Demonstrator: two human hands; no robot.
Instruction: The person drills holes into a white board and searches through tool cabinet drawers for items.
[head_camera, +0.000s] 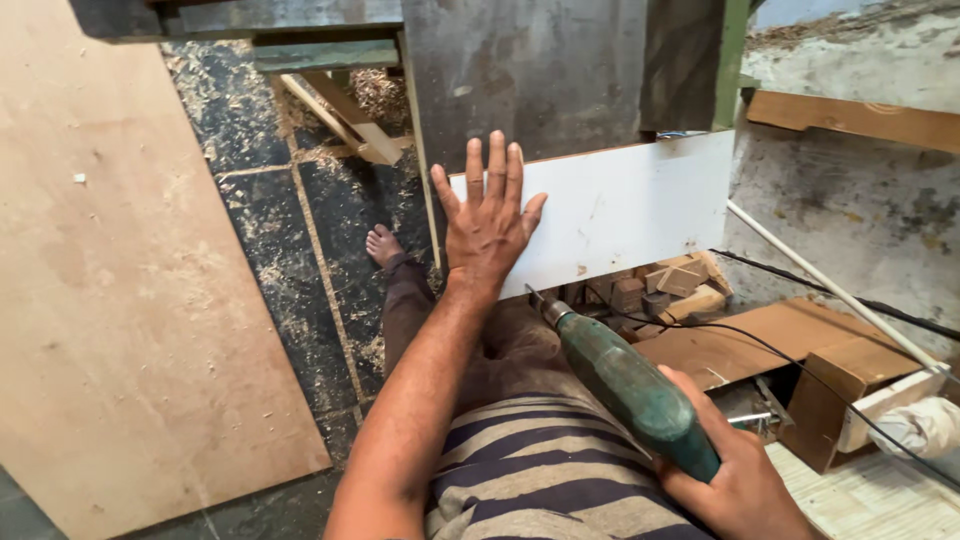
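My left hand (488, 215) lies flat with fingers spread against the left end of a white laminated board (630, 205) that stands on its edge in front of me. My right hand (735, 470) grips a green electric drill (625, 385) by its rear handle. The drill's bit points up and left at the board's lower edge, just below my left wrist. A black cord (790, 360) runs from the drill off to the right. My bare foot (383, 243) rests on the dark floor under the board.
A large plywood sheet (120, 300) covers the left side. Dark tiled floor (300, 230) carries sawdust. Wood offcuts (675, 285) lie behind the board; a brown wooden box (800, 350) and a white pipe (830, 290) are at the right. A grey metal panel (540, 70) rises behind.
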